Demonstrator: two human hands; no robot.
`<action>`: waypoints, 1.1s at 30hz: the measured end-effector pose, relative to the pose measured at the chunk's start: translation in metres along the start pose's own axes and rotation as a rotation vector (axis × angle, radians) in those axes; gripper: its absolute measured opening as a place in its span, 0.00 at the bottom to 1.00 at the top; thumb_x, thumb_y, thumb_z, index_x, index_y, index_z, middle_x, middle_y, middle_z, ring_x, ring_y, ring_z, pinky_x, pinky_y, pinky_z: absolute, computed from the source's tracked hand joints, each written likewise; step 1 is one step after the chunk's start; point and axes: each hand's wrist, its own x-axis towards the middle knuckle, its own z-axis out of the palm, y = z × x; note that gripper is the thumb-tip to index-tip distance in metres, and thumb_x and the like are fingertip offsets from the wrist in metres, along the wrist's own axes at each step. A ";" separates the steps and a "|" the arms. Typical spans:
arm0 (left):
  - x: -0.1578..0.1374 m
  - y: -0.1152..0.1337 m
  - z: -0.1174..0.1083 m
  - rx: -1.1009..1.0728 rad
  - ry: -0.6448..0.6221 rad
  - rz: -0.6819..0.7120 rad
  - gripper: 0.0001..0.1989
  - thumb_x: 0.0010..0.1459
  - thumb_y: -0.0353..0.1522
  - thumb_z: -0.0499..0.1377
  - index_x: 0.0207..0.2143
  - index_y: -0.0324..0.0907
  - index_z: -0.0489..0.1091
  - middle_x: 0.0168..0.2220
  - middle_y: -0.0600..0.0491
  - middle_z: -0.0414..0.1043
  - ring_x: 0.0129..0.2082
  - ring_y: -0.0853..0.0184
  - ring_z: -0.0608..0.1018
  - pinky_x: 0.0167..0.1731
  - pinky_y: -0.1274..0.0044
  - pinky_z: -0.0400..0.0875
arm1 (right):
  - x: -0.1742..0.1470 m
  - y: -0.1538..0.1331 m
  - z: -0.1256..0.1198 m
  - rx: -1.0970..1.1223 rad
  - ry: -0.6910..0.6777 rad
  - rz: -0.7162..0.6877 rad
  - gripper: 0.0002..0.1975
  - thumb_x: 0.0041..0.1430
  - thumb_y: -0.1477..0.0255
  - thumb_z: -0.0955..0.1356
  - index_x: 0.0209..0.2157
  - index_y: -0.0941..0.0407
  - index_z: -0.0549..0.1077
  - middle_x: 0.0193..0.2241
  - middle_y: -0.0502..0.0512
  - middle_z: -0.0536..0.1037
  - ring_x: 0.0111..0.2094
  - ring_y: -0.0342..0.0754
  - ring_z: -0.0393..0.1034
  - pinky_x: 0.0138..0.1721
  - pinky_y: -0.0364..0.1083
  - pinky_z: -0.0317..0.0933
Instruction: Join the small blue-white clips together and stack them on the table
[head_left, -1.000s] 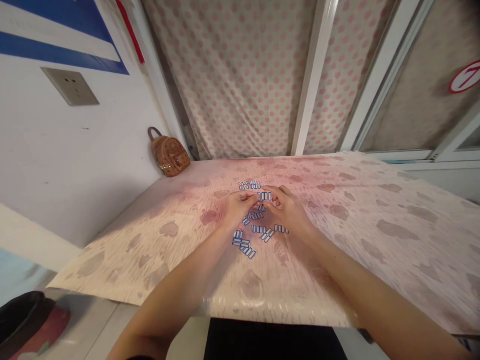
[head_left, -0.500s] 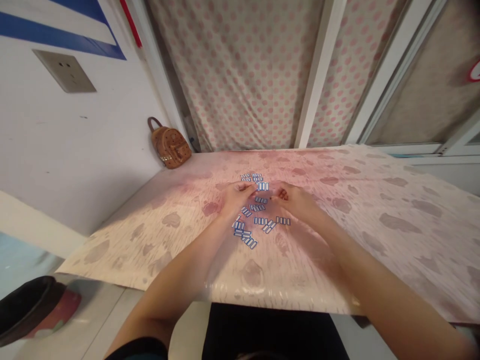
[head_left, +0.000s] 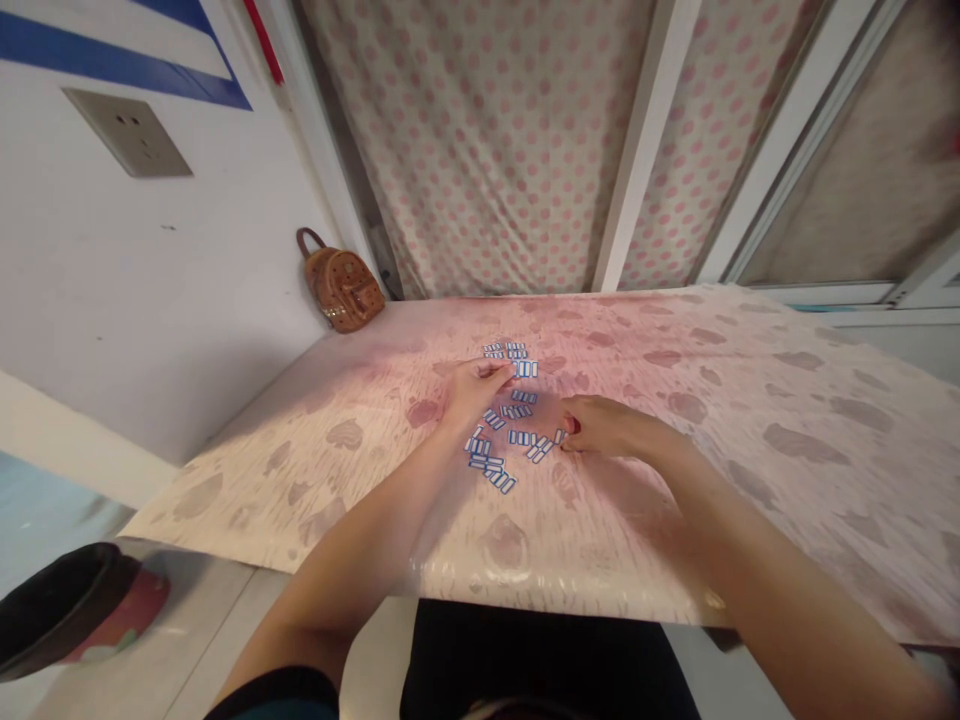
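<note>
Small white label-like pieces with blue edges, in short strips, lie scattered on the tablecloth in front of me. My left hand (head_left: 480, 385) is closed, thumb and finger pinching the left end of one blue-edged white strip (head_left: 527, 369). My right hand (head_left: 604, 426) has come down at the right side of the scatter, thumb and forefinger apart. Between its fingertips shows the end of another strip (head_left: 560, 437), the rest hidden by the hand. Nearer me are a tilted strip (head_left: 539, 449) and an overlapping group (head_left: 493, 474). Two small stacks of strips (head_left: 516, 350) sit beyond my left hand.
A patterned plastic tablecloth (head_left: 510, 540) covers the table. A brown mini backpack (head_left: 345, 290) rests at the back left corner against the wall. Dotted curtains (head_left: 487, 150) hang behind the table. On the floor at left stands a dark-rimmed container (head_left: 112, 620).
My right hand has moved down and nearer me, onto the rightmost strip, its fingers opening. The left hand keeps its pinch on the strip in about the same place.
</note>
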 end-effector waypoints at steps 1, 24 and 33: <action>0.000 0.000 0.000 0.008 0.003 0.000 0.11 0.46 0.36 0.69 0.29 0.37 0.78 0.25 0.52 0.77 0.24 0.72 0.76 0.30 0.80 0.73 | 0.000 0.001 0.001 0.002 0.013 -0.007 0.09 0.39 0.79 0.69 0.20 0.53 0.65 0.17 0.46 0.68 0.17 0.42 0.58 0.19 0.42 0.47; -0.015 0.001 0.013 0.061 -0.074 0.073 0.07 0.51 0.33 0.66 0.31 0.37 0.78 0.29 0.50 0.79 0.28 0.69 0.78 0.28 0.80 0.71 | 0.005 -0.031 -0.004 0.177 0.531 0.167 0.09 0.58 0.68 0.64 0.25 0.55 0.68 0.22 0.51 0.75 0.24 0.45 0.67 0.27 0.43 0.52; -0.014 -0.004 0.014 0.045 -0.111 0.079 0.10 0.52 0.36 0.66 0.32 0.38 0.78 0.32 0.48 0.80 0.31 0.65 0.80 0.31 0.77 0.74 | 0.004 -0.034 -0.004 0.221 0.580 0.198 0.10 0.58 0.67 0.64 0.25 0.54 0.66 0.17 0.48 0.72 0.20 0.44 0.66 0.26 0.43 0.52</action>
